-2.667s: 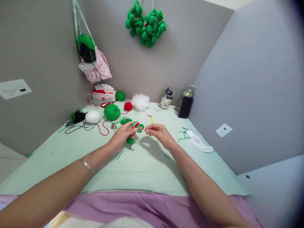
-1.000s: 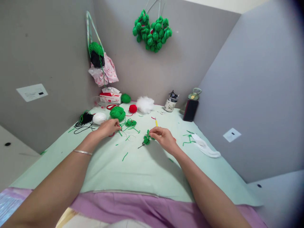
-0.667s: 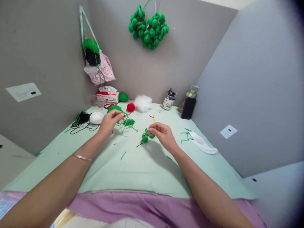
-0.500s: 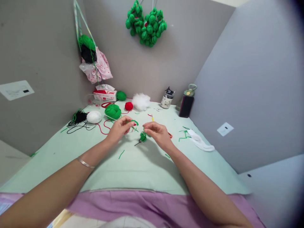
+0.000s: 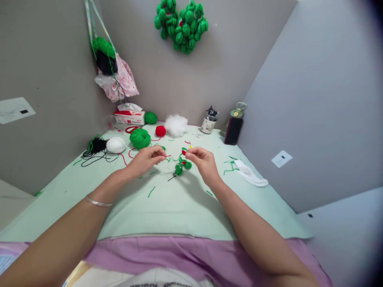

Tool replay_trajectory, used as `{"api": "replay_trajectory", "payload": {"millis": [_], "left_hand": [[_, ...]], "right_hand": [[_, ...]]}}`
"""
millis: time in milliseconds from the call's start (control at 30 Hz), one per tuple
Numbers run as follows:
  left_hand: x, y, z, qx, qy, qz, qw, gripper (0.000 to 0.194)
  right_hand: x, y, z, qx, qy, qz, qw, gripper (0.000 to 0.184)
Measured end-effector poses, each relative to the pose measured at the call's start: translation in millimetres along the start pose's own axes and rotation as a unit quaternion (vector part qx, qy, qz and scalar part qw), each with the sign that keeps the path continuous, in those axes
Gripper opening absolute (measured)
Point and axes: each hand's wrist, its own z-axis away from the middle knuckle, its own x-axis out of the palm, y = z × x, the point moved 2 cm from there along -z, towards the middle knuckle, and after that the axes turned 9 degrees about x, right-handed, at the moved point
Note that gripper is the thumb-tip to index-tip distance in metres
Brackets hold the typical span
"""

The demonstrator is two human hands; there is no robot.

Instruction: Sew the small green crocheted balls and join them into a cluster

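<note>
My left hand [image 5: 146,160] is closed in a pinch, with a short length of red yarn [image 5: 168,156] coming from the fingertips. A bit of green shows behind those fingers. Thumb and forefinger of my right hand [image 5: 204,162] are pinched on a small red and green crocheted piece [image 5: 184,152]. Just below it are green crocheted balls [image 5: 178,170], close to the table, with a dark strand sticking out. A gap separates the two hands, and thin pale yarn loops beneath them.
Behind my hands lie a green yarn ball [image 5: 140,138], a red yarn ball [image 5: 160,131], white stuffing [image 5: 176,125] and a white yarn ball [image 5: 115,145]. A jar [image 5: 209,124] and a phone [image 5: 233,130] stand at the back right. White fabric [image 5: 250,173] lies to the right.
My hands have moved apart, the left one going left. Red yarn now shows at the left fingertips, and the red and green piece shows at my right fingers. The view has shifted slightly.
</note>
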Motion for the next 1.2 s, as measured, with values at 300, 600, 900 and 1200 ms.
{"api": "replay_trajectory", "payload": {"millis": [300, 600, 900, 1200], "left_hand": [[10.9, 13, 3, -0.054, 0.072, 0.075, 0.993, 0.045], [57.4, 13, 10, -0.137, -0.056, 0.303, 0.942, 0.033], [45.0, 15, 10, -0.115, -0.092, 0.314, 0.938, 0.034], [40.5, 18, 12, -0.067, -0.023, 0.275, 0.959, 0.026]], "right_hand": [[4, -5, 5, -0.015, -0.014, -0.003, 1.000, 0.022], [2, -4, 4, -0.035, -0.008, -0.015, 0.999, 0.018], [-8, 2, -7, -0.007, 0.019, -0.065, 0.998, 0.021], [-6, 11, -8, 0.054, -0.024, -0.099, 0.993, 0.026]]}}
